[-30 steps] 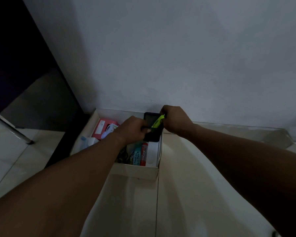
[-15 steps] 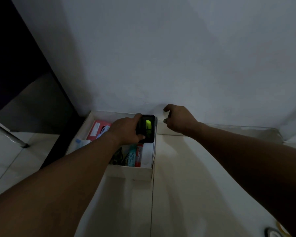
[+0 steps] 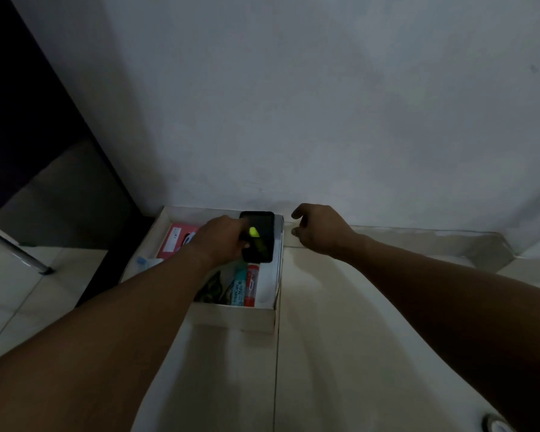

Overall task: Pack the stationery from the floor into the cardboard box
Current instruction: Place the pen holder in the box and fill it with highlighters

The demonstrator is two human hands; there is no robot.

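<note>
A white cardboard box [image 3: 237, 319] stands on the floor against the wall. Inside it lie a pink packet [image 3: 173, 241], a teal tube [image 3: 239, 288], a red glue stick [image 3: 252, 285] and a dark patterned item [image 3: 211, 289]. My left hand [image 3: 223, 241] reaches into the box and holds a flat black case [image 3: 261, 226] with a neon-yellow highlighter [image 3: 258, 240] on it, at the box's far right corner. My right hand [image 3: 320, 230] hovers just right of the box, fingers loosely curled, holding nothing.
A dark cabinet [image 3: 44, 120] and a metal leg [image 3: 16, 247] stand to the left. The grey wall [image 3: 325, 104] rises right behind the box. A roll of tape [image 3: 494, 427] peeks in at the bottom right on the tiled floor [image 3: 325, 353].
My right hand let go of the highlighter and drew back to the right. My left hand now holds the black case with the highlighter flat inside the box.
</note>
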